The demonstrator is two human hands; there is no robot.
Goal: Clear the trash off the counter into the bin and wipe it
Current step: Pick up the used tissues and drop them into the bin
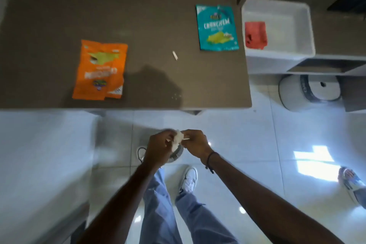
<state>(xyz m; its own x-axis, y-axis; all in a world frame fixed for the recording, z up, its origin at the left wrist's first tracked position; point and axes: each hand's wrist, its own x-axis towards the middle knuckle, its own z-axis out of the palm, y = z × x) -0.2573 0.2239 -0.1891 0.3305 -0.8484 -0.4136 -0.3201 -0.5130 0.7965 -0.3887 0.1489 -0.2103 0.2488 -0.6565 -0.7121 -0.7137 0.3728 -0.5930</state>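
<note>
Both hands are closed on one small white crumpled scrap (178,138), the left hand (158,147) and right hand (196,144) pinching it together, low over the floor, arms reaching forward. The orange snack bag (100,69) and teal snack bag (216,27) lie on the brown counter (148,25).

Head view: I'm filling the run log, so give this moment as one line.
hands: left and right pinch white scrap above bin | counter: orange bag, teal bag, paper bit, crumbs | wipe: not started
</note>
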